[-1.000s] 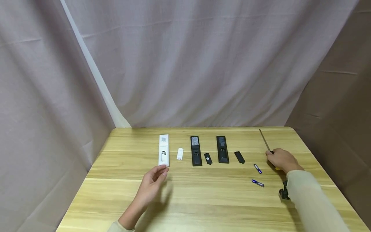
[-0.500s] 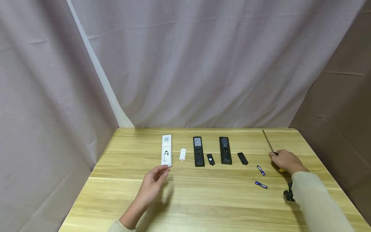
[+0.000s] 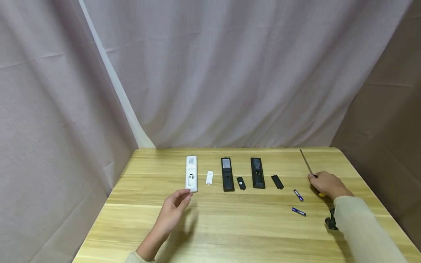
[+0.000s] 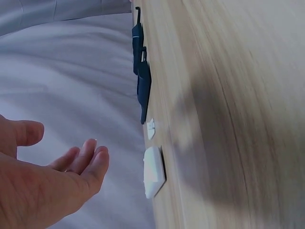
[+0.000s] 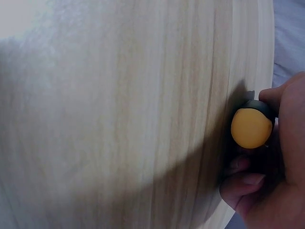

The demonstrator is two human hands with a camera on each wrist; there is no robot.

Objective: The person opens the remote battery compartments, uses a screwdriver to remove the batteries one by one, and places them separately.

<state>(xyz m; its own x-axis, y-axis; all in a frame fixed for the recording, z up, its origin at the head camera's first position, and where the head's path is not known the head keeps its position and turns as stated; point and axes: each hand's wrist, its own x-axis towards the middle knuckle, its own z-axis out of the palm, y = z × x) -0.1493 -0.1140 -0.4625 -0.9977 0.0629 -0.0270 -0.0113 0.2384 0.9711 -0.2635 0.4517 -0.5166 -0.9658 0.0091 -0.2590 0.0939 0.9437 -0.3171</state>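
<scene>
My right hand (image 3: 330, 183) grips a screwdriver (image 3: 306, 162) at the table's right side, its long thin shaft pointing to the far edge. The yellow end of its handle (image 5: 251, 128) shows in the right wrist view, fingers curled round it. My left hand (image 3: 172, 210) hovers in front of a white remote control (image 3: 191, 171) with fingers loosely bent and nothing in them. The left wrist view shows a gap between those fingers (image 4: 97, 164) and the white remote (image 4: 152, 171). This remote lies back up with its battery compartment uncovered.
A white battery cover (image 3: 209, 177) lies beside the white remote. Further right are a black remote (image 3: 227, 174), its small cover (image 3: 241, 183), a second black remote (image 3: 258, 173) and another black cover (image 3: 277, 182). Two blue batteries (image 3: 298, 195) lie left of my right hand.
The whole head view has shifted slightly, so everything appears a little further right and lower. Both hands keep their places, and the right one still holds the screwdriver.
</scene>
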